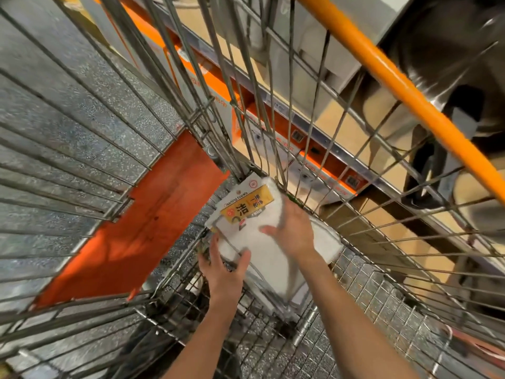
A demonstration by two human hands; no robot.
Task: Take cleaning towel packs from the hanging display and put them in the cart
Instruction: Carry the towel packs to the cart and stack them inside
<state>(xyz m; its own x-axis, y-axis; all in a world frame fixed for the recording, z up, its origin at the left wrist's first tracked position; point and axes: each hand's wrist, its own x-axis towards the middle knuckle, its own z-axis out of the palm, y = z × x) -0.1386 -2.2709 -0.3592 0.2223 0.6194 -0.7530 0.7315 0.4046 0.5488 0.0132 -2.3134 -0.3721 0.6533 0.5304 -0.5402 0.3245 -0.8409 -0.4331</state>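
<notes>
Inside cart [322, 110], far corner: my left hand [224, 269] grips the towel pack [254, 228] edge, thumb over top. My right hand [293, 231] presses flat on it, fingers straight.

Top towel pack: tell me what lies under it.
Under the top towel pack lie more white packs, stacked on the cart's wire floor. Both hands and the top pack cover most of the stack, so its count is hidden.
</notes>
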